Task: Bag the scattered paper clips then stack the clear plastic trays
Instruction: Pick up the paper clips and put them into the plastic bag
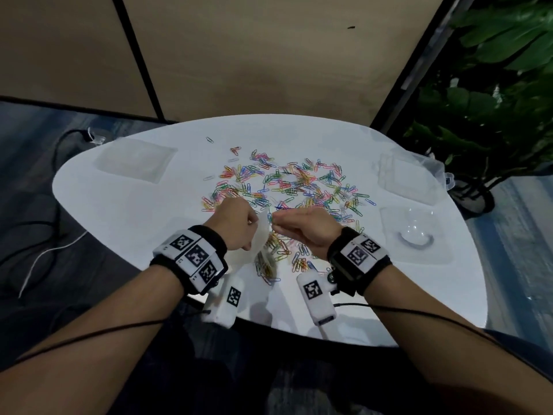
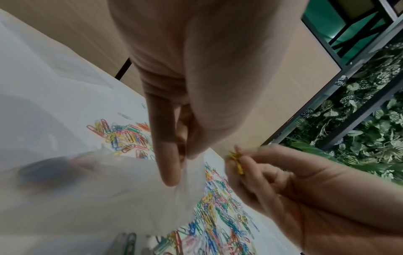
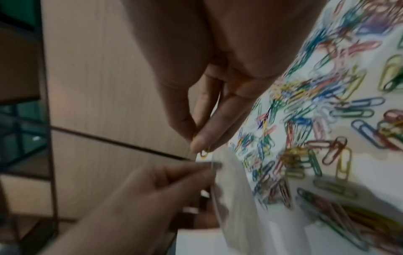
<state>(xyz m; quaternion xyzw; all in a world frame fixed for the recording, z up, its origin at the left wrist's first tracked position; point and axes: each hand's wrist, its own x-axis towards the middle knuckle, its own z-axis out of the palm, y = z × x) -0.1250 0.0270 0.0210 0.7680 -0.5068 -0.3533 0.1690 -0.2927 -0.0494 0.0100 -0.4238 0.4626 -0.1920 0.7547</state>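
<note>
Colourful paper clips point(image 1: 287, 187) lie scattered across the middle of the white table point(image 1: 119, 211). My left hand point(image 1: 239, 226) pinches the rim of a clear plastic bag point(image 1: 263, 239) and holds it up; several clips point(image 3: 340, 217) lie inside it. Just right of the bag's mouth, my right hand point(image 1: 299, 227) pinches a few yellow clips point(image 2: 236, 162). A clear tray point(image 1: 134, 163) lies at the far left, another tray point(image 1: 407, 181) at the far right, and a third tray with a round dome point(image 1: 416, 232) sits nearer on the right.
A leafy plant point(image 1: 493, 100) stands past the table's right edge. Cables point(image 1: 45, 250) run over the dark floor on the left. Wooden wall panels point(image 1: 254, 55) rise behind the table. More loose clips point(image 1: 299, 259) lie under my hands.
</note>
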